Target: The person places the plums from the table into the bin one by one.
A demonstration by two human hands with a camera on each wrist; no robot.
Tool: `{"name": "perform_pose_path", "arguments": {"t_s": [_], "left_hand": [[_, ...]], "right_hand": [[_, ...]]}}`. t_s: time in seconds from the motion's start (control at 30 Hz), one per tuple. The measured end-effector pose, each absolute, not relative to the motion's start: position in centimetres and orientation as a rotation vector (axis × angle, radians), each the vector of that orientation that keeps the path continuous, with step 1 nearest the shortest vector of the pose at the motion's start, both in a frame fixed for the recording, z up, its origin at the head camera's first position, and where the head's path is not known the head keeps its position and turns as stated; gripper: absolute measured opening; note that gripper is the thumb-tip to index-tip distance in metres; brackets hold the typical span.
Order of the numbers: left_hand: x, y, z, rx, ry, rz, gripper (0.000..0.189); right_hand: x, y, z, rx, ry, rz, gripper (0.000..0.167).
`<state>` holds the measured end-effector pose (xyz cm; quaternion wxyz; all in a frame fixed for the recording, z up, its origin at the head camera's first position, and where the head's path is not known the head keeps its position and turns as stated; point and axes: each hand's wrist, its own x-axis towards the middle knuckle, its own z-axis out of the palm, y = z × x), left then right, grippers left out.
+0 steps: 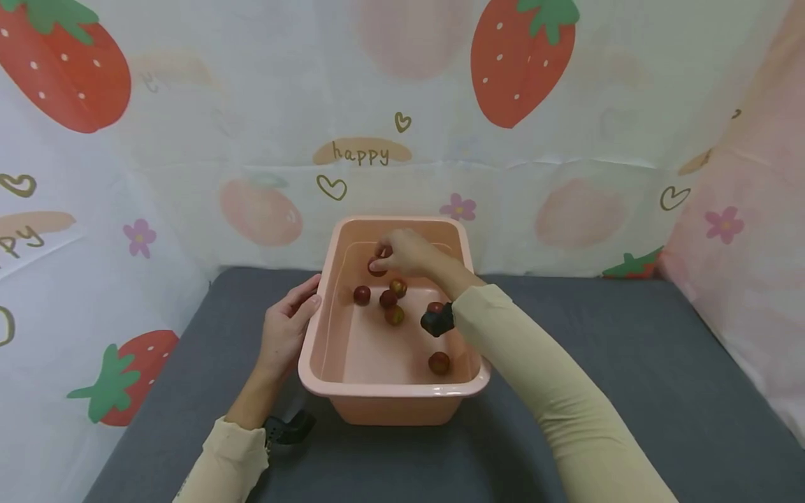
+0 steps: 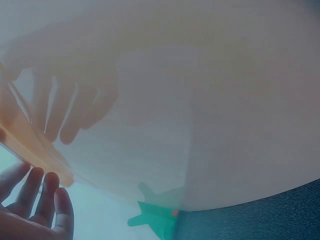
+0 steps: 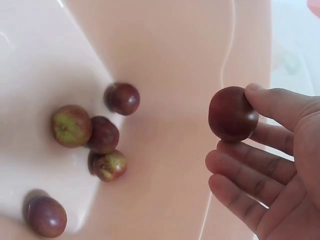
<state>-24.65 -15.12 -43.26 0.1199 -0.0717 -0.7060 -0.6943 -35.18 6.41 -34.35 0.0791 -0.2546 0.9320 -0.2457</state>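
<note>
A pink plastic basin stands on the grey cloth. Over its far end, my right hand pinches a dark red plum between thumb and fingers, above the basin floor. My left hand rests against the outside of the basin's left rim, fingers fairly straight and thumb beside them. In the left wrist view its fingers touch the basin's edge. Inside lie several more plums, among them a dark red plum, a yellow-green plum and a reddish plum near the front right corner.
A grey cloth covers the table around the basin. Behind it hangs a white curtain printed with strawberries, peaches and flowers. Black straps with small devices sit at both wrists; the right device overlaps the basin's interior.
</note>
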Motion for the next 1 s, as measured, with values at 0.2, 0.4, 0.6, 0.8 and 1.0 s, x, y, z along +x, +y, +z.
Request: {"name": "perform_pose_path", "arguments": {"t_s": [0.2, 0.4, 0.6, 0.8, 1.0], "left_hand": [[-24.58, -15.24, -43.16, -0.202, -2.063, -2.034, 0.043], [-24.58, -15.27, -43.21, -0.191, -2.059, -2.03, 0.043], [-24.71, -15.33, -43.29, -0.199, -2.06, -2.022, 0.044], [-24.76, -15.33, -43.42, -0.195, -2.069, -2.028, 0.045], [-24.72, -15.21, -43.29, -0.199, -2.065, -2.043, 0.044]], "right_hand": [[-35.47, 5.87, -34.3, -0.78, 2.801, -0.667, 0.021], [-35.46, 5.78, -34.57, -0.771, 2.774, -0.678, 0.02], [-35.3, 5.92, -34.6, -0.756, 2.743, -0.715, 0.023], [-35.16, 6.0, -34.59, -0.723, 2.74, -0.712, 0.024], [-35.09, 6.32, -34.33, -0.779, 2.791, -0.713, 0.021]]}}
